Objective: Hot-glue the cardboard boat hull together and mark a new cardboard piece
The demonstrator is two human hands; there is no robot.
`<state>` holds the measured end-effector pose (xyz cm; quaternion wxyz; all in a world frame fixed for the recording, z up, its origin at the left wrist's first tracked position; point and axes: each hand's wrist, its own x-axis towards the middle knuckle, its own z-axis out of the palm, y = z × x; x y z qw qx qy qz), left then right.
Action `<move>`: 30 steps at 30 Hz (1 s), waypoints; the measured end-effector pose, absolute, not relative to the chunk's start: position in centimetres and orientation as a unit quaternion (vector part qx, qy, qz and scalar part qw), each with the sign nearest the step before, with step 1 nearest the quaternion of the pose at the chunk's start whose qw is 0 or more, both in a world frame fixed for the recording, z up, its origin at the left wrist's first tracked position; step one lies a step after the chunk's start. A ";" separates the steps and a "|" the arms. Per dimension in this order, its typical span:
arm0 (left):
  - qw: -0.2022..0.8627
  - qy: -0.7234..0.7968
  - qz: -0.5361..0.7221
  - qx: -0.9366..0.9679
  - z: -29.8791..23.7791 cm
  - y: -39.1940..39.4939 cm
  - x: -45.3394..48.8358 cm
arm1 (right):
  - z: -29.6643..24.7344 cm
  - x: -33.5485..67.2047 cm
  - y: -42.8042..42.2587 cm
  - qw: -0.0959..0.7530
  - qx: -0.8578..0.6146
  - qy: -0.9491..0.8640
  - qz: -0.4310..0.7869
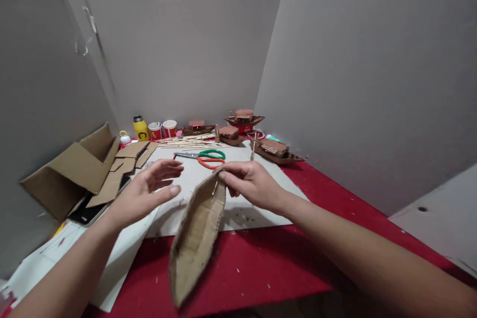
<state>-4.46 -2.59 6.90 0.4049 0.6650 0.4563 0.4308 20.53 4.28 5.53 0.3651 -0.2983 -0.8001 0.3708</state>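
A cardboard boat hull (199,228), long and pointed, tilts with its inside facing me and its near tip low over the table's front part. My right hand (253,184) pinches its far end between thumb and fingers. To the left of the hull, my left hand (152,189) hovers with fingers apart and touches nothing. Beyond the hands, scissors (201,155) with one green and one orange handle lie on white paper (175,223).
Finished-looking model boats (278,151) stand at the back right. Thin wooden sticks (186,141), paper cups (169,128) and a yellow bottle (140,129) are at the back. An open cardboard box (78,169) and cut cardboard pieces (108,189) lie left. Grey panels surround the red table (253,263).
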 end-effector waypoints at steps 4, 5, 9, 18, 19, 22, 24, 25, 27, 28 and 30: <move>0.376 0.474 0.434 0.667 6.5 -2.6 -1.4 | 5.7 19.4 3.1 0.288 -0.210 -0.873 0.334; 0.361 0.487 0.433 0.667 6.5 -2.8 -0.8 | 5.6 19.1 2.9 0.284 -0.207 -0.872 0.339; 0.350 0.522 0.417 0.656 6.3 -4.4 0.2 | 5.1 18.6 2.4 0.302 -0.236 -0.830 0.405; 0.280 0.543 0.405 0.681 4.1 -6.0 1.4 | 3.5 18.8 0.5 0.313 -0.313 -0.715 0.541; 0.281 0.545 0.406 0.678 3.9 -6.0 1.5 | 3.5 18.9 0.3 0.316 -0.318 -0.720 0.530; 0.298 0.551 0.412 0.662 3.5 -5.9 1.5 | 3.5 19.2 -0.1 0.337 -0.323 -0.747 0.473; 0.294 0.545 0.419 0.665 3.4 -5.9 1.5 | 3.5 19.3 -0.2 0.353 -0.317 -0.761 0.443; 0.285 0.539 0.422 0.671 3.3 -5.8 1.6 | 3.5 19.3 -0.3 0.360 -0.313 -0.766 0.430; 0.257 0.529 0.430 0.686 3.2 -5.9 1.6 | 3.4 19.2 -0.3 0.371 -0.304 -0.777 0.407; 0.241 0.526 0.432 0.692 3.2 -5.9 1.6 | 3.4 19.1 -0.4 0.375 -0.301 -0.783 0.395; 0.212 0.523 0.437 0.700 3.1 -6.0 1.7 | 3.3 19.0 -0.4 0.382 -0.293 -0.794 0.371</move>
